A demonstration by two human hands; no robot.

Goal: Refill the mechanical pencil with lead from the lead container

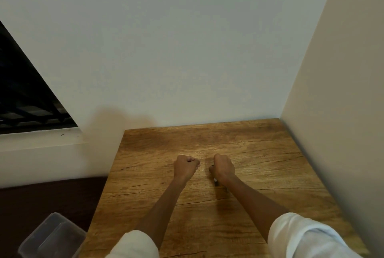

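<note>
Both hands curled over the wooden table

White sleeves (299, 235) frame the view. Right hand (223, 167) is clamped round a dark mechanical pencil (215, 181), whose lower end pokes out beneath the fist toward the wrist. Just beside it, apart, the left hand (185, 166) is curled tight; whether it holds anything cannot be told. Both hover over the wooden table (259, 154). Far left of the grip sits a clear plastic box (52, 237).

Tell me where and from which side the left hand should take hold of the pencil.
Grip the dark end of the pencil that sticks out below the right hand, coming from its left: the rest is hidden in that fist, and the left hand is on that side.
</note>
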